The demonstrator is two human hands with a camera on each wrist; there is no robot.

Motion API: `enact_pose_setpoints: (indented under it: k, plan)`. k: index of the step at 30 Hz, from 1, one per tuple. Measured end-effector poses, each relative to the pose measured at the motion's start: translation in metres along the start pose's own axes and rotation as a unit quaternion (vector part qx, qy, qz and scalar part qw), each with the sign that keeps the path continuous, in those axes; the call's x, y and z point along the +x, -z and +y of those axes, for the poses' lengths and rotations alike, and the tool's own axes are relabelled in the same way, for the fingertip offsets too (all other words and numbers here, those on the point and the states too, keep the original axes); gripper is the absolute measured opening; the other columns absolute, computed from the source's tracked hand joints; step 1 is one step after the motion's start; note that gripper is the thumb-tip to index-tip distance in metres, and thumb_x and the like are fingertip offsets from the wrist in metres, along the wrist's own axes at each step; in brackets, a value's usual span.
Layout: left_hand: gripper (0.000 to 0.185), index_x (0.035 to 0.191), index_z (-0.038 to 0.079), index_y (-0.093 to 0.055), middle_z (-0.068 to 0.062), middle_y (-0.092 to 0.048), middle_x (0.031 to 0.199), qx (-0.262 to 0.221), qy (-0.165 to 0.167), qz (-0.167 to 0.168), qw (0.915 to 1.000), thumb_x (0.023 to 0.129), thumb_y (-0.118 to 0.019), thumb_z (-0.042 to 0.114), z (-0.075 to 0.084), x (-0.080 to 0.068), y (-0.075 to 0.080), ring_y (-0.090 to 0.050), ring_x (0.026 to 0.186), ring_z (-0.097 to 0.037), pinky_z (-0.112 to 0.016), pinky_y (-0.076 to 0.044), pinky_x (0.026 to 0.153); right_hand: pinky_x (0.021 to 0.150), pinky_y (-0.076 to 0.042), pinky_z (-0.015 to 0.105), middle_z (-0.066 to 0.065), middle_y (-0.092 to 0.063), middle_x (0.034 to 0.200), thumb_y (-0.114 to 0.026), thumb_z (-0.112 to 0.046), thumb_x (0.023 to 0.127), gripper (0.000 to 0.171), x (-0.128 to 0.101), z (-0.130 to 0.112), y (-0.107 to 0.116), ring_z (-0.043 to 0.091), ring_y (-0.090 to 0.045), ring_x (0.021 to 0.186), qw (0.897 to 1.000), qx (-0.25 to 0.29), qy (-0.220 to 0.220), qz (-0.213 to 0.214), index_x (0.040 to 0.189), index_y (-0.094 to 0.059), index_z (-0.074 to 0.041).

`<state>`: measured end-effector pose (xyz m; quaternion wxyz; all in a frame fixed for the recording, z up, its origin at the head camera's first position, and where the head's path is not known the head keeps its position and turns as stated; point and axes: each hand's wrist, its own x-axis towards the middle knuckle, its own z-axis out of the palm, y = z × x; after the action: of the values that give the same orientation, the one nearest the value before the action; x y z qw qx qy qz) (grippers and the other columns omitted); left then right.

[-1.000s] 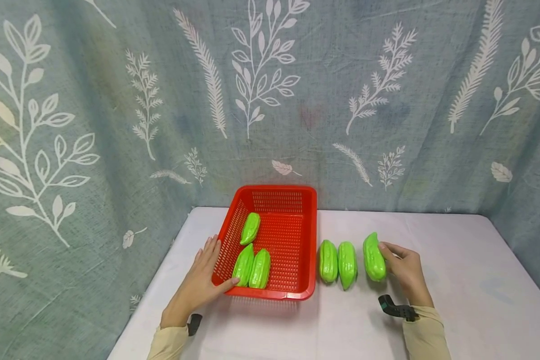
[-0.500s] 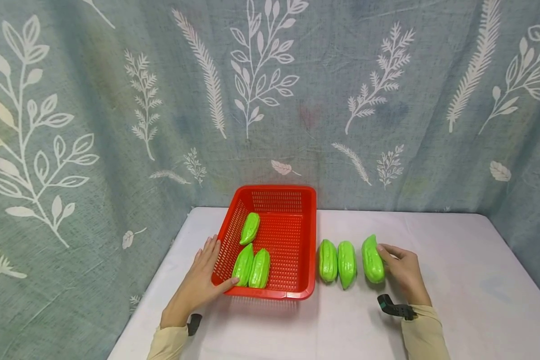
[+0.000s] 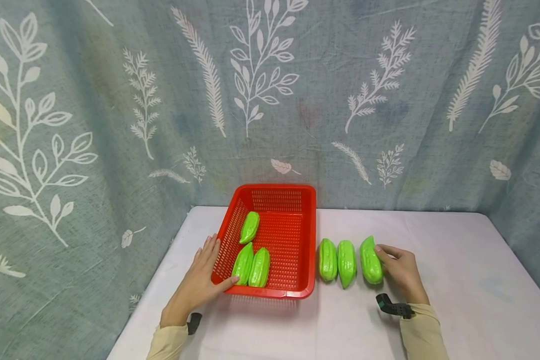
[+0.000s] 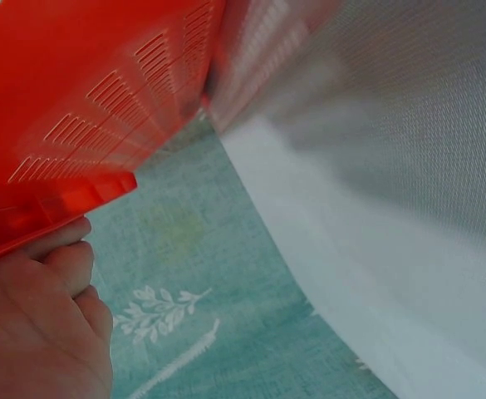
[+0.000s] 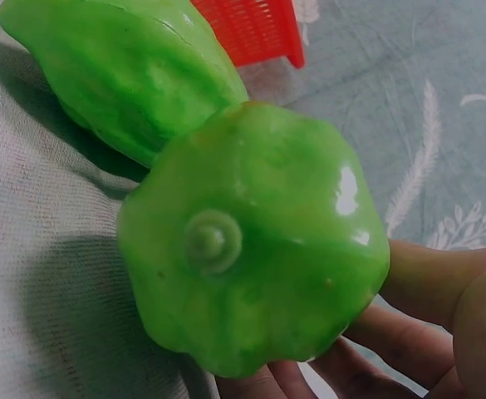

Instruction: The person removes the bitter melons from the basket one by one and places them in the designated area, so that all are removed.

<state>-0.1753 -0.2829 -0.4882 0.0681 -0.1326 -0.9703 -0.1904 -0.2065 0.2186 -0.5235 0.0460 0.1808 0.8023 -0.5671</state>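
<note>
- Your right hand (image 3: 399, 270) gripped the rightmost ridged green plastic gourd (image 3: 371, 261) on the white cloth-covered table (image 3: 454, 290), fingers curled round its right side. The right wrist view showed fingers under and behind the gourd's blunt end (image 5: 255, 241).
- That gourd lay just beside two more green plastic gourds, the middle one (image 3: 346, 257) and the left one (image 3: 327, 260), all three in a row to the right of the red perforated plastic basket (image 3: 292, 200).
- Your left hand (image 3: 200, 282) lay flat against the basket's left wall, fingers straight, thumb at the near corner; it clasped nothing.
- The left wrist view was blurred; the fingers seemed to sit under the basket's rim (image 4: 56, 212).
- Three green gourds lay inside the basket: a pair (image 3: 252, 266) touching at the near left, and one (image 3: 249, 227) further back against the left wall.
- A grey-green curtain with white leaf prints (image 3: 270, 90) hung behind the table.
</note>
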Motion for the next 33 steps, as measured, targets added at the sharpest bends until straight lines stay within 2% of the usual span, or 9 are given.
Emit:
enact_pose_setpoints:
  k: [6, 13, 20, 28, 33]
  plan:
    - [0.115, 0.165, 0.003, -0.018, -0.014, -0.012, 0.175, 0.003, 0.002, -0.005, 1.0000, 0.085, -0.070, 0.067, 0.0002, 0.0003, 0.0000, -0.010, 0.164, -0.034, -0.062, -0.017, 0.129, 0.074, -0.050, 0.015, 0.029, -0.051, 0.152, -0.058, -0.041, 0.105, 0.060, 0.0011, 0.0012, -0.0008, 0.026, -0.062, 0.119, 1.000, 0.000, 0.006, 0.001, 0.146, -0.055, 0.003]
    - [0.115, 0.165, 0.003, -0.018, -0.014, -0.012, 0.175, 0.003, 0.002, -0.005, 1.0000, 0.085, -0.070, 0.067, 0.0012, -0.0002, 0.0007, -0.009, 0.164, -0.034, -0.062, -0.017, 0.129, 0.083, -0.050, 0.021, 0.029, -0.049, 0.154, -0.058, -0.042, 0.105, 0.061, 0.0028, 0.0033, -0.0027, 0.030, -0.058, 0.126, 1.000, -0.007, 0.002, -0.001, 0.146, -0.055, 0.002]
    - [0.115, 0.165, 0.003, -0.018, -0.014, -0.012, 0.175, 0.001, 0.005, -0.006, 1.0000, 0.085, -0.070, 0.067, 0.0011, -0.0008, 0.0009, -0.009, 0.164, -0.034, -0.062, -0.016, 0.129, 0.073, -0.048, 0.015, 0.029, -0.054, 0.149, -0.059, -0.040, 0.104, 0.058, 0.0018, 0.0031, -0.0047, 0.025, -0.061, 0.114, 1.000, -0.008, 0.003, 0.002, 0.145, -0.057, 0.002]
    - [0.114, 0.165, 0.004, -0.018, -0.013, -0.011, 0.176, 0.000, 0.007, -0.009, 0.9999, 0.085, -0.069, 0.068, 0.0007, 0.0005, 0.0008, -0.008, 0.164, -0.033, -0.062, -0.016, 0.129, 0.073, -0.047, 0.015, 0.029, -0.054, 0.149, -0.059, -0.039, 0.105, 0.058, 0.0011, 0.0026, -0.0072, 0.029, -0.061, 0.120, 1.000, -0.013, 0.008, 0.006, 0.144, -0.057, 0.003]
    - [0.114, 0.165, 0.004, -0.018, -0.013, -0.012, 0.176, -0.002, 0.010, -0.008, 0.9999, 0.085, -0.069, 0.068, 0.0015, 0.0004, 0.0007, -0.009, 0.164, -0.033, -0.062, -0.016, 0.129, 0.071, -0.048, 0.016, 0.029, -0.056, 0.147, -0.059, -0.037, 0.104, 0.056, 0.0013, 0.0032, -0.0082, 0.025, -0.062, 0.112, 1.000, -0.014, 0.008, 0.005, 0.144, -0.058, 0.003]
